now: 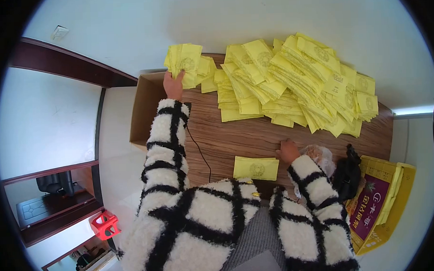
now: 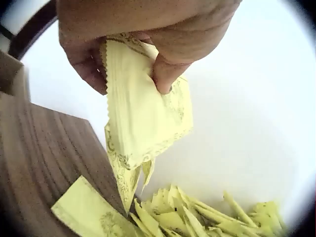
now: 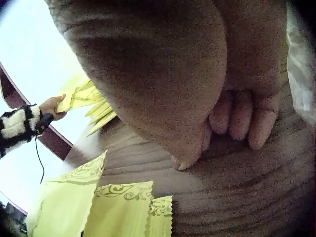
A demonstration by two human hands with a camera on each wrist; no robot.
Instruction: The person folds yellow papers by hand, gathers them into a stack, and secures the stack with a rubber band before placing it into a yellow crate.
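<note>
A person in a fuzzy white sleeve with black checks sits at a wooden table covered along its far side with yellow paper packets. The left hand reaches out to the far left corner of the table and grips a bundle of yellow packets, thumb and fingers pinched tight on the bundle's upper edge so that it hangs above the table edge. Just right of it lies the large pile of packets, spread in overlapping rows across the back of the table. The right hand rests on the bare wood nearer the person, fingers curled together with their tips on the table surface, holding nothing. A small stack of packets lies just left of that hand, near the table's front edge. To the right sit a crumpled clear bag, a black object and a yellow and purple box. An open cardboard box stands at the table's left end.
</note>
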